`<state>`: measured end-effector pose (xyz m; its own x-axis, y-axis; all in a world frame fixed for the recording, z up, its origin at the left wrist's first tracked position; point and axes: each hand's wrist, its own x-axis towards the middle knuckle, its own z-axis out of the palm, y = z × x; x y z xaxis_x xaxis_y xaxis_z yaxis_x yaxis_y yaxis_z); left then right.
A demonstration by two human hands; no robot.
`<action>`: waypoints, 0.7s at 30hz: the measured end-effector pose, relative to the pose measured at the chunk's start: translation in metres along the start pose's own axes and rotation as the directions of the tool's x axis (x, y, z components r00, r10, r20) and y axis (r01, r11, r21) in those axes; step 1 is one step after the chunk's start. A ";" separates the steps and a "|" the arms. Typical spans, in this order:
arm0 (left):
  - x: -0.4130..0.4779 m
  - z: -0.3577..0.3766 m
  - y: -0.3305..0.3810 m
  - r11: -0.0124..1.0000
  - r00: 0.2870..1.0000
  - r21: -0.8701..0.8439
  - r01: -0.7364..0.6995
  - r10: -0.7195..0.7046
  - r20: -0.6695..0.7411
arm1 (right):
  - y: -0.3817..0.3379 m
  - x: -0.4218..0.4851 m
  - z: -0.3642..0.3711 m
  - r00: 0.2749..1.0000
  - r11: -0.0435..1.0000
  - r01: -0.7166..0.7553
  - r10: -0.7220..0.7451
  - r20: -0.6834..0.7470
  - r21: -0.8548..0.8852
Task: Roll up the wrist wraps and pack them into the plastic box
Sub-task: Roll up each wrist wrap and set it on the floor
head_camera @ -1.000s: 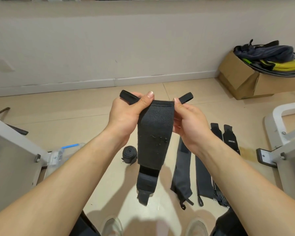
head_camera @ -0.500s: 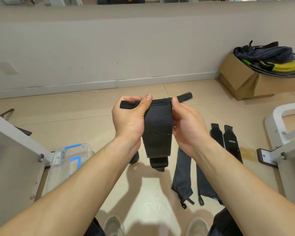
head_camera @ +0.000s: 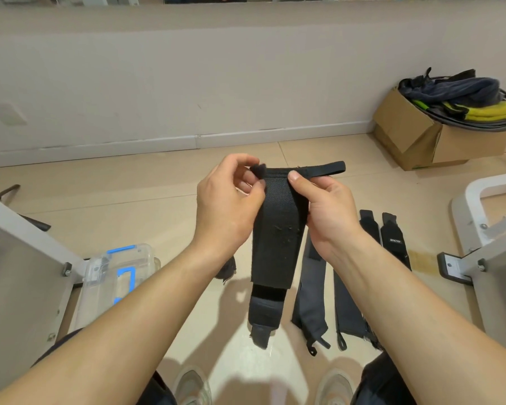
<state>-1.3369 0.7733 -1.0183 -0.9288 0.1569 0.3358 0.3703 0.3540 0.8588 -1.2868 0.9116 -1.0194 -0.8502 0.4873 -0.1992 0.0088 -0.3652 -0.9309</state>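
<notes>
I hold a black wrist wrap [head_camera: 278,244] up in front of me, hanging down with its velcro tail low. My left hand [head_camera: 228,206] pinches its top left corner. My right hand [head_camera: 324,209] grips the top right edge, thumb on the fabric; the thumb loop sticks out to the right. Several flat wraps [head_camera: 348,287] lie on the floor under my right arm. A rolled wrap [head_camera: 227,268] on the floor is mostly hidden behind my left wrist. The clear plastic box [head_camera: 117,276] with blue latches sits on the floor at the left.
A grey metal frame [head_camera: 18,258] stands at the left by the box, another frame [head_camera: 491,244] at the right. A cardboard box [head_camera: 430,133] of gear sits by the wall at the far right. My shoes [head_camera: 192,387] show at the bottom.
The wrap's tail, folded up half a second ago, hangs down at full length again. My left hand has shifted from gripping the top edge to pinching its corner. The view has tilted down slightly.
</notes>
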 end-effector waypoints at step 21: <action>0.014 -0.009 -0.013 0.953 0.949 -0.242 0.183 -0.107 0.297 | -0.002 0.003 -0.006 0.976 0.995 0.043 -0.022 0.215 -0.090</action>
<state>-1.3545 0.7620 -1.0215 -0.9164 0.3843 0.1118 0.1788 0.1432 0.9734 -1.2859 0.9189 -1.0198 -0.9435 0.3134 -0.1079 0.0200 -0.2712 -0.9623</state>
